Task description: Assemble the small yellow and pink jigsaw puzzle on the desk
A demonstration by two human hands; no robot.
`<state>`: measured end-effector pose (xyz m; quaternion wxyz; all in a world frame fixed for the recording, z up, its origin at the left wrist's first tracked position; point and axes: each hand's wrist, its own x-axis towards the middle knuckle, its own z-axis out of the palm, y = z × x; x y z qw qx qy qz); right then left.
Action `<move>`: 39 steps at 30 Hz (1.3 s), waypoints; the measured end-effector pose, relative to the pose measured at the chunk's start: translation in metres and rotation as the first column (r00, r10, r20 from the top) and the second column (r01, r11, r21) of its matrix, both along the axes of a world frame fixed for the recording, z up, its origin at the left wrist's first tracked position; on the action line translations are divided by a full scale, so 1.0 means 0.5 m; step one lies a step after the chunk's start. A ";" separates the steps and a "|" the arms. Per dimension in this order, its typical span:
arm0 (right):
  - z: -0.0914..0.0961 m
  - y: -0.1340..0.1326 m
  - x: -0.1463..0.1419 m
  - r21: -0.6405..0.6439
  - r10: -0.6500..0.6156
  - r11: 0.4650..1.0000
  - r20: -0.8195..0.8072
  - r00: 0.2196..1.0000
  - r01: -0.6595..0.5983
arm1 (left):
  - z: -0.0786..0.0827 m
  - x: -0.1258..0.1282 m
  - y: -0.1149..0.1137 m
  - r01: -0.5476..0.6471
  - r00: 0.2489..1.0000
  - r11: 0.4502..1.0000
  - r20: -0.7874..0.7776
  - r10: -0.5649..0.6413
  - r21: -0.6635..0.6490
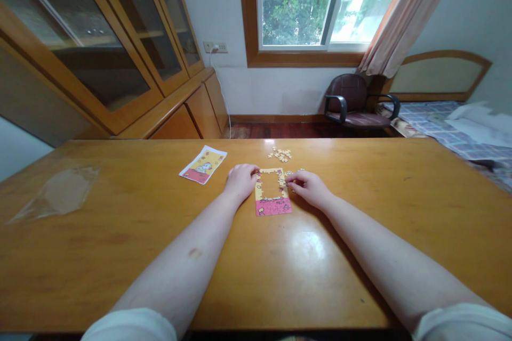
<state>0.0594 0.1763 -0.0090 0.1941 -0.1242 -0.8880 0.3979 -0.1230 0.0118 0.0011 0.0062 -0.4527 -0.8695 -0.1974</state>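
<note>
A partly assembled jigsaw puzzle (273,208) lies flat on the wooden table, with a pink lower band, yellow sides and top, and bare tabletop through its middle. My left hand (241,180) rests at its upper left edge, fingers bent and their tips touching the border. At the right edge, my right hand (307,187) has thumb and forefinger pinched together over what looks like a small puzzle piece, mostly covered by the fingers. A pile of loose puzzle pieces (280,155), tan side up, sits beyond the puzzle. A few more pieces (289,173) lie just behind my right hand.
A picture card (204,164) showing a white chicken on yellow and pink lies left of the puzzle. Clear plastic wrapping (60,192) is at the table's far left. Past the table (160,277) stand a glass-fronted cabinet (168,85), an armchair (352,98) and a bed (432,120).
</note>
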 end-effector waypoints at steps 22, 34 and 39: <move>0.007 -0.003 -0.001 0.038 0.006 0.999 0.018 1.000 -0.007 | 0.008 0.013 0.001 0.043 0.999 0.999 -0.030 -0.044 -0.011; 0.005 -0.002 -0.002 0.021 0.029 0.999 0.000 1.000 -0.029 | 0.006 0.018 0.002 0.107 0.993 0.994 -0.052 -0.106 0.007; 0.006 -0.002 -0.002 0.016 0.029 0.999 0.007 1.000 -0.029 | 0.006 0.018 0.002 0.110 0.993 0.992 -0.042 -0.107 0.058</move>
